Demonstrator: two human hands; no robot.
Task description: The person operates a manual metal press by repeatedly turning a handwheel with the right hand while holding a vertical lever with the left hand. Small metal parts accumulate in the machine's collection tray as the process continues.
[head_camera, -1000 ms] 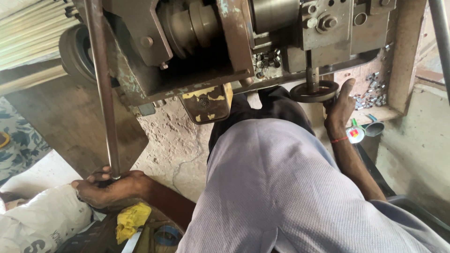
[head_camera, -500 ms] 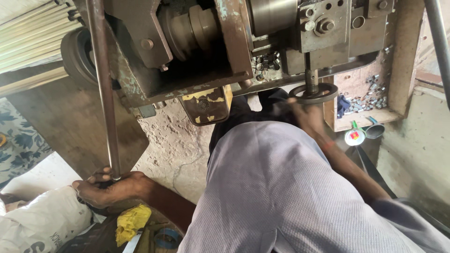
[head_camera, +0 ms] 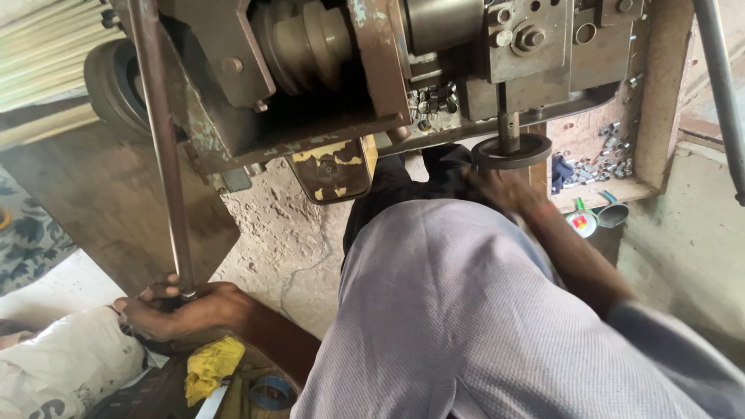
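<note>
**Two hands at an old machine: one low on the rod, one under the disc**

Nearest, low on the left, a white sack (head_camera: 58, 365) lies on the floor beside a crumpled yellow cloth (head_camera: 211, 365) and a blue roll of tape (head_camera: 270, 390). Just above them the left hand (head_camera: 182, 310) is wrapped closed around the bottom end of a long metal rod (head_camera: 159, 147), which stands nearly upright and runs up past the machine's front. The person's knee in pale grey cloth (head_camera: 466, 310) fills the middle.

Farther on, the right arm reaches forward, and the right hand (head_camera: 504, 188) sits blurred just under a dark round disc (head_camera: 512, 150) on a short vertical shaft; I cannot tell whether its fingers are closed on anything.

Beyond, the rusty machine (head_camera: 372, 70) shows a stepped pulley (head_camera: 310, 43). At its right a wooden tray (head_camera: 648, 101) holds a scatter of small metal nuts (head_camera: 601, 159) and a blue rag (head_camera: 560, 172). Below the tray sit a small grey cup (head_camera: 613, 215) and a round tin lid (head_camera: 582, 223).
</note>
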